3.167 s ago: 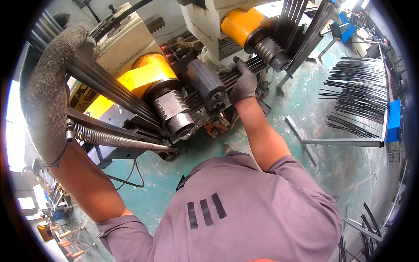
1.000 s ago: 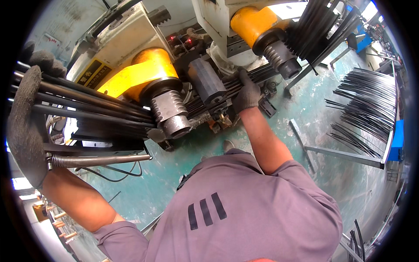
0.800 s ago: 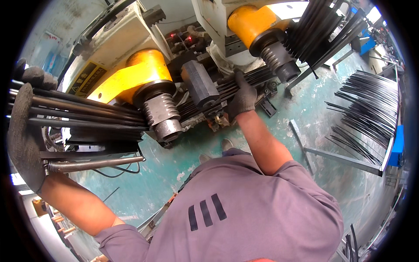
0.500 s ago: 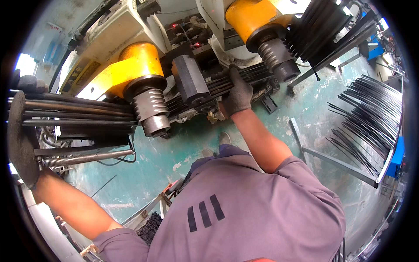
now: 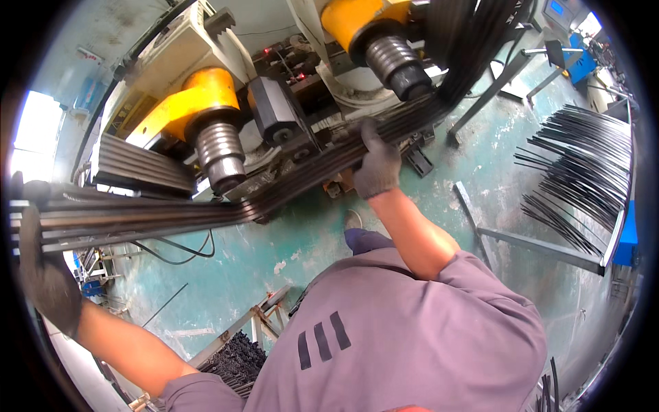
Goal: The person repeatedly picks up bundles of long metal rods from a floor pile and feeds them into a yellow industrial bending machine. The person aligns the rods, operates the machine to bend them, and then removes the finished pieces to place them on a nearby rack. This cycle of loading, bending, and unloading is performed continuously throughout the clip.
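A bundle of dark metal rods (image 5: 288, 185), bent at two places, stretches across in front of a bending machine. My left hand (image 5: 51, 281), in a dark grey glove, is closed around its left end at the far left edge. My gloved right hand (image 5: 379, 168) grips the bundle near the middle, thumb on top and the fingers hidden beneath. The rods pass in front of the left ridged steel roller (image 5: 220, 147) and below the right ridged roller (image 5: 395, 58). Yellow arms (image 5: 214, 89) carry these rollers. A dark angular block (image 5: 273, 106) sits between them.
Many straight dark rods (image 5: 576, 165) lie on a rack at the right, with a grey metal bar (image 5: 542, 248) reaching toward me. A cart (image 5: 257, 319) beside my left arm holds dark pieces. A black hose (image 5: 178, 257) hangs below the rods.
The rods have come off the rollers, out toward me. My left hand has moved down slightly with them; the spring-wrapped bar near it is no longer plainly visible.
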`<state>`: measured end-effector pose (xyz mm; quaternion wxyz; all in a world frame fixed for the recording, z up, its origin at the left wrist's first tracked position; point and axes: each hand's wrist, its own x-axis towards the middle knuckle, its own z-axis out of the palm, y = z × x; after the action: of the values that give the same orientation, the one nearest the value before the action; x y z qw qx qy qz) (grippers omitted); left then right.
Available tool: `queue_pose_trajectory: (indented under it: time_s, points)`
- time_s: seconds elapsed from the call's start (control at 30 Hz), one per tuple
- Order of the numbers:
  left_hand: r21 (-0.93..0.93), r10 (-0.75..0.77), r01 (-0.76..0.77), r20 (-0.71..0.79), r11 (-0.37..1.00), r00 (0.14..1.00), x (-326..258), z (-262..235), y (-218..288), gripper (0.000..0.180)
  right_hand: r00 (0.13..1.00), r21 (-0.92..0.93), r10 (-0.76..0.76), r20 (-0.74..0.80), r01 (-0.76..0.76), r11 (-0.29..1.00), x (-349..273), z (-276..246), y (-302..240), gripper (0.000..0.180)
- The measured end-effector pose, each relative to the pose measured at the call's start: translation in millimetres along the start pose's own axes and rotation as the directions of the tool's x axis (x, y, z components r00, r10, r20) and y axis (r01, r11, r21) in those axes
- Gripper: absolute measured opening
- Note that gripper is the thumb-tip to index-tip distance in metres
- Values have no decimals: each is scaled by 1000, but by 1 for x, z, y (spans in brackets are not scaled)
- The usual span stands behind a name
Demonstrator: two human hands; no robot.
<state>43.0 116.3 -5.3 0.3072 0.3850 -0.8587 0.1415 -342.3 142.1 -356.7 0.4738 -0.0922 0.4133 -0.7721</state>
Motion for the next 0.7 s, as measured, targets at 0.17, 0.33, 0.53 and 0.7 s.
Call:
queue_pose_trajectory:
  time_s: [0.17, 0.33, 0.53, 0.7]
  points:
    - [-580, -459, 361, -25, 730, 888, -46, 38, 101, 47, 987, 78, -8, -158, 21, 997, -63, -102, -53, 24]
    - [-935, -556, 283, 123, 213, 822, -108, 99, 132, 38, 843, -198, -309, -440, 244, 949, -143, -221, -143, 26]
    - [-675, -378, 664, 734, -322, 564, -183, 232, 262, 41, 514, -716, -683, -519, 175, 676, -230, -336, -310, 36]
    - [-214, 64, 718, 939, -662, 339, -250, 294, 414, 35, 148, -880, -887, -438, 132, 457, -252, -432, -433, 27]
